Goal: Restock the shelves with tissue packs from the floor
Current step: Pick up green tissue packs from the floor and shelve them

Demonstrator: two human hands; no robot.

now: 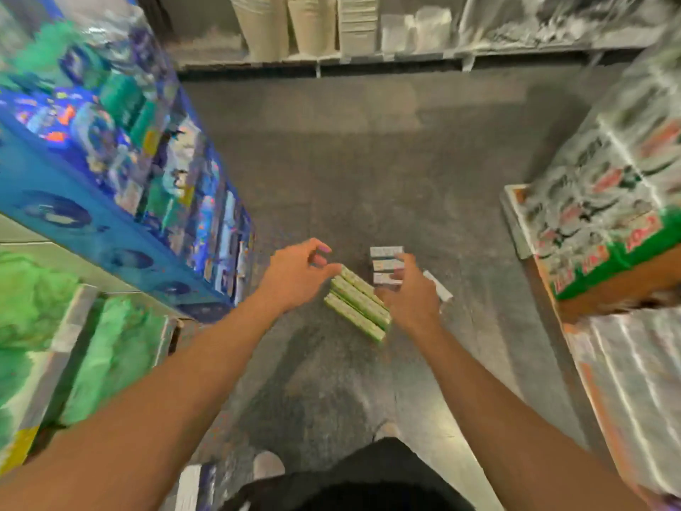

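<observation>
head view: green packs point(356, 307) and grey packs point(386, 264) lie side by side on the floor point(368, 160), so left hand point(294, 276) reaches in loosely spread and empty, right hand point(411, 296) curls onto grey packs.

One view only. The head camera looks forward and steeply down from standing height at the floor point(368, 149) of an aisle. Wide-angle lens: shelves point(368, 57) close the far end, stock bends inward at both sides. Both forearms enter from below.

Tissue packs point(356, 307) on floor point(368, 160) between shelves point(121, 171) (apparently stacked).
</observation>
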